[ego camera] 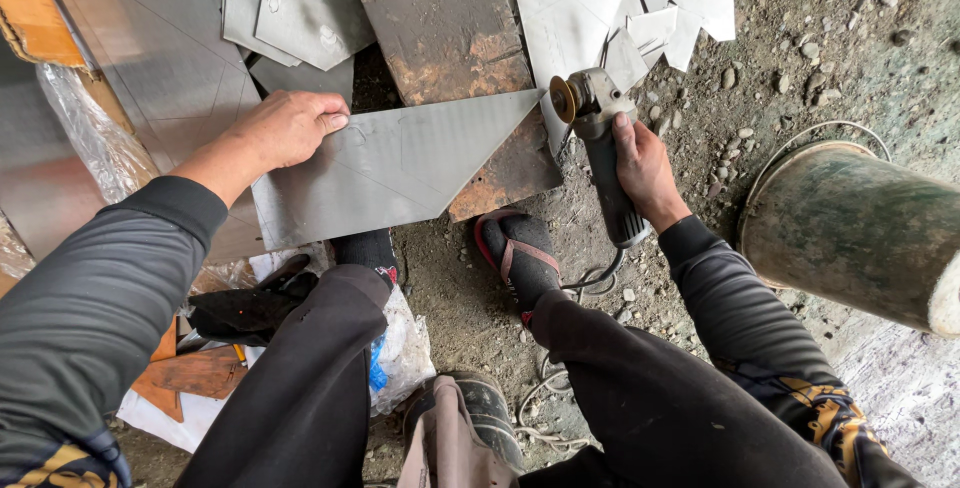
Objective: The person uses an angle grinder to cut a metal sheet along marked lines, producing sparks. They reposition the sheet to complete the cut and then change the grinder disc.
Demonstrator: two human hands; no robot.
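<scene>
Gripping a grey angle grinder mid-frame, the right hand is clenched; the left hand presses flat on a metal sheet.

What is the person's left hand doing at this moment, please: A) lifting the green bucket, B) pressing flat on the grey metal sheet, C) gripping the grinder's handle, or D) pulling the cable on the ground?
B: the left hand lies palm down on the grey metal sheet, while the right hand grips the grinder, whose disc sits at the sheet's pointed end.
</scene>
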